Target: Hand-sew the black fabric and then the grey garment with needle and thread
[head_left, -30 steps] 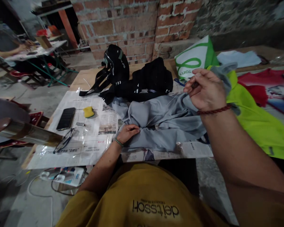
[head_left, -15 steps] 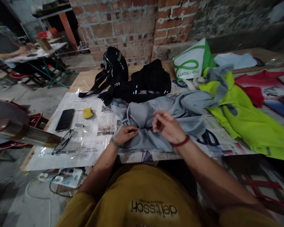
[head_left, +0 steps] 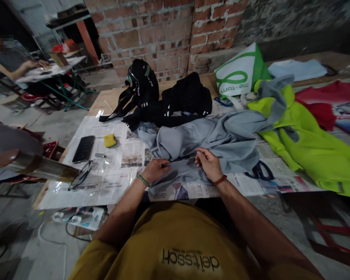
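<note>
A grey garment (head_left: 189,136) lies crumpled across the table in front of me. My left hand (head_left: 156,170) is closed on its near edge, with a small dark bit showing at the fingertips. Thumb and fingers of my right hand (head_left: 209,163) pinch the same edge a short way to the right, and the cloth stretches between the two hands. Whether a tiny thing such as a needle or thread is in the right fingers, I cannot tell. Dark-handled scissors (head_left: 260,171) lie right of the garment, partly under it.
Left on the newspaper (head_left: 105,190) are a phone (head_left: 84,149), a sponge (head_left: 109,140), glasses (head_left: 81,177) and a tilted bottle (head_left: 46,166). Behind stand a black bag (head_left: 144,81), black clothing (head_left: 189,95) and a green-white bag (head_left: 239,74). A yellow-green garment (head_left: 317,147) lies right. Another person (head_left: 14,64) sits far left.
My right hand has come down from its raised pinch to the cloth's edge. The left hand has turned slightly on the garment, and the near cloth is bunched differently.
</note>
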Demonstrator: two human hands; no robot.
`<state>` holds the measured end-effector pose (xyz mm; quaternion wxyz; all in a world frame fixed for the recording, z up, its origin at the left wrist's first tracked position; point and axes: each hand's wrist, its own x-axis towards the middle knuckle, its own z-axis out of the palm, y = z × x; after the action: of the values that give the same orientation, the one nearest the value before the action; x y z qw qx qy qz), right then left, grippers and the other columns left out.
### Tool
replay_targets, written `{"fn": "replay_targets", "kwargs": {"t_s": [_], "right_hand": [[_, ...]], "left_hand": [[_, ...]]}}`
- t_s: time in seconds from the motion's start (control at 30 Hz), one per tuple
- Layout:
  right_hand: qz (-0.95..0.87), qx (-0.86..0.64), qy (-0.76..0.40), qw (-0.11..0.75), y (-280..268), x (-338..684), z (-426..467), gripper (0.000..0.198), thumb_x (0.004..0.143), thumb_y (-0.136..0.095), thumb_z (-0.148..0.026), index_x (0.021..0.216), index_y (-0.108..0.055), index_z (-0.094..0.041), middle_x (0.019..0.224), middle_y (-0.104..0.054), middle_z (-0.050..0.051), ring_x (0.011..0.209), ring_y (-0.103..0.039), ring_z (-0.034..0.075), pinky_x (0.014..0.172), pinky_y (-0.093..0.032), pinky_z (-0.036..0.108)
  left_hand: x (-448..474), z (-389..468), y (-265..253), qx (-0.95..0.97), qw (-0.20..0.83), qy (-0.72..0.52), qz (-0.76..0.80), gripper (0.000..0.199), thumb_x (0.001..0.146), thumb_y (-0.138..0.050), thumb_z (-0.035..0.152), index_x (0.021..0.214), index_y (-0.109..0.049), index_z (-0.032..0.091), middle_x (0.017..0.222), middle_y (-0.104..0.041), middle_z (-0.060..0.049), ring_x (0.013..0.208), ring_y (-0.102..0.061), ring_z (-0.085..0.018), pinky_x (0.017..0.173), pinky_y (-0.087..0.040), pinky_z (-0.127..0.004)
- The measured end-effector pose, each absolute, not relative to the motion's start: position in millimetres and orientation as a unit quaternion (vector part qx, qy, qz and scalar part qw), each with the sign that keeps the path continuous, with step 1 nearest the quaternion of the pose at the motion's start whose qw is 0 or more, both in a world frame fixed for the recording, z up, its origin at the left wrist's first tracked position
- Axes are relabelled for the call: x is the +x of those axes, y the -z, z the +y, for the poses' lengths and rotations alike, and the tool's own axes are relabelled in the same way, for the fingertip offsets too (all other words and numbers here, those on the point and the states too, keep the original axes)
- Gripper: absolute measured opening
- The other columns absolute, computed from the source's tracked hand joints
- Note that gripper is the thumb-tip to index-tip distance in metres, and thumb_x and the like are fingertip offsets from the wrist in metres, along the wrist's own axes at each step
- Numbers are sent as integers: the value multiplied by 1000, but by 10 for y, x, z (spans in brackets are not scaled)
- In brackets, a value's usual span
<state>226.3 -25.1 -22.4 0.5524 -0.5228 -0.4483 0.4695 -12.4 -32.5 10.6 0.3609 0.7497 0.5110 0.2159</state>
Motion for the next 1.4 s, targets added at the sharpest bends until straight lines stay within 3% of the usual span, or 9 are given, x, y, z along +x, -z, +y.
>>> {"fn": "replay_targets", "kwargs": {"t_s": [0.17,0.3,0.5,0.6,0.77,0.87,1.0,1.23,1.4], "right_hand": [[-463,-513,-478,541,220,2225,-300,34,77,-60,-45,98,-65,-18,66,-59,-2,52,-53,8,41,-40,17],[-463,-502,-481,549,245,2244,-272,34,76,-60,-42,99,-64,-18,68,-60,-2,52,-52,7,42,-40,18],[-421,-492,-532,545,150,2227,-260,33,67,-70,-40,88,-62,-16,73,-65,0,56,-58,9,49,-49,22],[-395,-470,-551,565,-65,2211,-325,32,68,-71,-41,85,-58,-17,74,-67,1,54,-59,10,46,-49,23],[-395,-430,-567,581,-466,2157,-536,29,73,-68,-40,89,-53,-21,68,-65,-2,42,-53,8,33,-35,17],[-409,-406,-624,528,-508,2106,-671,27,73,-69,-40,87,-55,-21,67,-63,-2,43,-51,7,34,-34,17],[-472,-408,-682,380,-310,2052,-775,29,72,-68,-42,84,-58,-18,71,-63,0,46,-51,7,38,-36,19],[-639,-560,-452,273,-133,1976,-737,19,85,-47,-33,80,-59,-19,54,-53,-4,47,-46,9,50,-35,21],[-670,-573,-406,243,-157,1903,-664,18,86,-44,-30,79,-58,-19,49,-49,-5,49,-47,10,54,-34,22]], "left_hand": [[-46,-332,10,750,321,-243,525,27,81,-59,35,97,-73,19,95,-73,-6,83,-67,-21,76,-49,-28],[10,-338,-45,787,280,-223,502,24,83,-53,23,96,-72,21,96,-73,-6,87,-67,-20,82,-49,-28],[111,-363,-109,776,265,-237,521,49,74,-60,12,122,-58,19,98,-71,-7,86,-65,-19,81,-49,-29],[128,-330,-21,763,278,-256,524,41,73,-63,16,114,-61,19,85,-70,-3,77,-64,-16,74,-49,-25],[84,-259,134,739,313,-290,522,19,73,-65,19,92,-70,18,79,-70,-1,71,-62,-14,68,-47,-22],[59,-243,161,739,325,-297,510,13,74,-62,17,83,-72,18,82,-72,-2,75,-64,-15,72,-48,-23],[48,-245,159,740,324,-307,503,14,75,-61,15,81,-73,18,80,-72,-2,75,-65,-14,73,-49,-22],[41,-253,176,740,328,-326,489,11,75,-62,19,78,-73,18,75,-71,-1,71,-64,-13,68,-48,-21],[45,-258,204,734,332,-345,481,10,76,-63,18,79,-72,18,76,-71,-1,71,-64,-13,69,-49,-21]]}}
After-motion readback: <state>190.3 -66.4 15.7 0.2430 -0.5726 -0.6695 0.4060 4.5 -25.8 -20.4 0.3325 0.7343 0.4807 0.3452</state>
